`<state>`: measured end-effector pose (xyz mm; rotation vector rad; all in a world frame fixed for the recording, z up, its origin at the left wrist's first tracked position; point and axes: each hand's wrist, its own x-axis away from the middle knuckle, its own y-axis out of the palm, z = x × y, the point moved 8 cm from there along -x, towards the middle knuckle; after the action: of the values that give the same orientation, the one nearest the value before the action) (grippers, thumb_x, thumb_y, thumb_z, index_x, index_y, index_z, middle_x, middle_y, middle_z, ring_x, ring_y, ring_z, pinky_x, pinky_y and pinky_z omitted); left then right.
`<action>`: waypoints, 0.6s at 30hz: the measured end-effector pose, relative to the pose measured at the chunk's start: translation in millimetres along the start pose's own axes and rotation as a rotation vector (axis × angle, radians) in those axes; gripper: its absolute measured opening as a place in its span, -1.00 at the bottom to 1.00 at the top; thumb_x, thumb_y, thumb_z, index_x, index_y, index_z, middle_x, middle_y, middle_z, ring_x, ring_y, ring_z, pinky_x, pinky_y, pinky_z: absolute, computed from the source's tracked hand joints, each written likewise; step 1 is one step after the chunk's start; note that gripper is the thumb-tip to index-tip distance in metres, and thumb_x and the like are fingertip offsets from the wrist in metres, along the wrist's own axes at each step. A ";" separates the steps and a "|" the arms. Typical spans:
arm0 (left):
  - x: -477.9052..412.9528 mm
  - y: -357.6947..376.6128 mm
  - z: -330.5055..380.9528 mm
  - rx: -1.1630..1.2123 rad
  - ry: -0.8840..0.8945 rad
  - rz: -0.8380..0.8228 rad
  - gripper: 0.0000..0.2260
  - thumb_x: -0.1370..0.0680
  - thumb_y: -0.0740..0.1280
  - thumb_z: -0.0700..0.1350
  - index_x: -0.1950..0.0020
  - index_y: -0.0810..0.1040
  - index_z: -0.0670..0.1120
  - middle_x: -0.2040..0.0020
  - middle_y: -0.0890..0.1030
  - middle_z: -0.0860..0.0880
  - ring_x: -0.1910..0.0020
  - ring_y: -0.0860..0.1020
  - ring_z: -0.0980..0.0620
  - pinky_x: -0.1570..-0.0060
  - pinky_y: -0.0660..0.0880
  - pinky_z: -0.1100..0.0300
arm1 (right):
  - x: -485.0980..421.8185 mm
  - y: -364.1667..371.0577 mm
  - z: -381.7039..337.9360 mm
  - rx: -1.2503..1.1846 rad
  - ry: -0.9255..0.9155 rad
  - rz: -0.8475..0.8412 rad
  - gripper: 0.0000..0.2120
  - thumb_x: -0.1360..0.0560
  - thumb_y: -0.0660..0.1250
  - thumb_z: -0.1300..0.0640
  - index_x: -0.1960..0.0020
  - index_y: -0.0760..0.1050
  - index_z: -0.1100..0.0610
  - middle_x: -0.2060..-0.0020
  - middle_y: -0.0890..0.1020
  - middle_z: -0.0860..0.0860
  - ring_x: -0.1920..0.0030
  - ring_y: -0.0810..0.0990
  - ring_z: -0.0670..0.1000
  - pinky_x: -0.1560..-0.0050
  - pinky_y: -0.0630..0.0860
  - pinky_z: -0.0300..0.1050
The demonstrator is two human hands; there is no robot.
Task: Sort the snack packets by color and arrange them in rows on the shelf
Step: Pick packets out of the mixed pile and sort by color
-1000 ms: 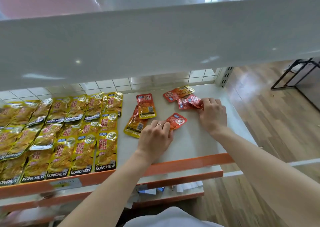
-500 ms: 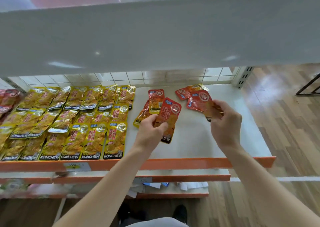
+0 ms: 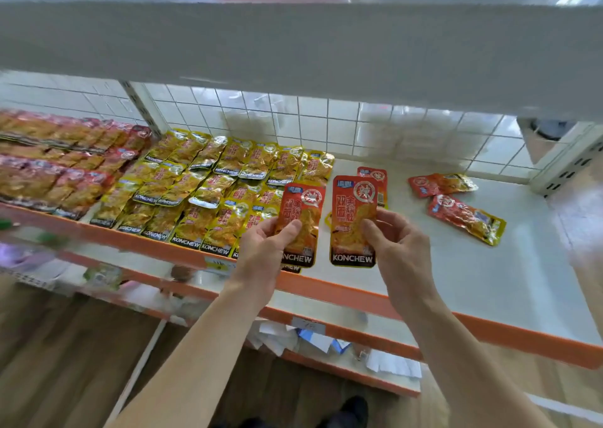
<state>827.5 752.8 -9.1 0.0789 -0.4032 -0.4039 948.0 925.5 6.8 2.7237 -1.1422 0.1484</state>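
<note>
Whereas a second ago both hands lay flat on the shelf (image 3: pixel 489 280), gathering loose packets, each hand now holds an orange packet upright above the front edge. The left hand (image 3: pixel 264 251) pinches its packet (image 3: pixel 301 222) with the thumb across the front; a second packet seems to sit behind it, since another printed edge peeks out below. The right hand (image 3: pixel 399 248) pinches a packet (image 3: pixel 354 222) the same way, label facing up and readable. Both packets are lifted clear of the shelf and stand side by side, close but apart.

So the step has gone from collecting to holding and, I judge, checking or squaring the packets before they are laid down. The yellow rows (image 3: pixel 208 192) are already laid out in overlapping lines, with red rows (image 3: pixel 58 170) further left. The bare stretch just right of the yellow rows looks like the place for an orange row.

Work remains. One orange packet (image 3: pixel 373 174) lies flat behind those in hand, and two more (image 3: pixel 456 205) lie askew toward the back right corner, well apart from the rows. Those loose ones will need fetching once the held packets are placed.
</note>
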 end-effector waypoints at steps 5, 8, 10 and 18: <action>10.6 -58.5 10.7 0.018 0.012 0.030 -0.87 -0.49 0.50 -0.17 -0.02 0.66 -0.11 0.02 0.72 -0.17 -0.07 0.67 -0.24 -0.24 0.52 -0.19 | 20.9 56.5 -3.5 0.029 -0.020 -0.047 -0.86 -0.54 0.40 0.24 -0.05 0.59 0.05 0.14 0.74 -0.07 0.08 0.72 -0.08 0.10 0.63 -0.23; 22.1 -102.2 17.1 0.026 0.014 0.040 -0.89 -0.54 0.44 -0.21 -0.05 0.63 -0.13 0.00 0.72 -0.18 -0.06 0.68 -0.20 -0.25 0.52 -0.23 | 40.4 98.2 1.9 0.039 -0.003 -0.075 -0.87 -0.53 0.41 0.23 -0.06 0.60 0.07 0.15 0.74 -0.08 0.09 0.73 -0.04 0.13 0.65 -0.20; 29.6 -135.7 21.2 0.034 0.024 0.049 -0.88 -0.54 0.44 -0.20 -0.07 0.63 -0.12 0.00 0.72 -0.16 -0.08 0.67 -0.21 -0.26 0.52 -0.22 | 55.3 129.0 6.7 0.059 0.002 -0.093 -0.87 -0.53 0.41 0.23 -0.06 0.60 0.07 0.15 0.74 -0.09 0.10 0.73 -0.04 0.13 0.65 -0.20; 58.5 -275.7 42.5 0.089 0.094 0.149 -0.92 -0.54 0.45 -0.19 -0.01 0.61 -0.09 0.07 0.74 -0.07 0.00 0.70 -0.12 -0.20 0.56 -0.13 | 106.8 249.4 27.3 0.140 -0.020 -0.181 -0.83 -0.51 0.44 0.25 0.02 0.60 -0.01 0.23 0.73 -0.16 0.17 0.71 -0.14 0.18 0.57 -0.34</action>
<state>758.9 476.7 8.9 0.1532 -0.3324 -0.2341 845.0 674.1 30.0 2.9405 -0.9159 0.1817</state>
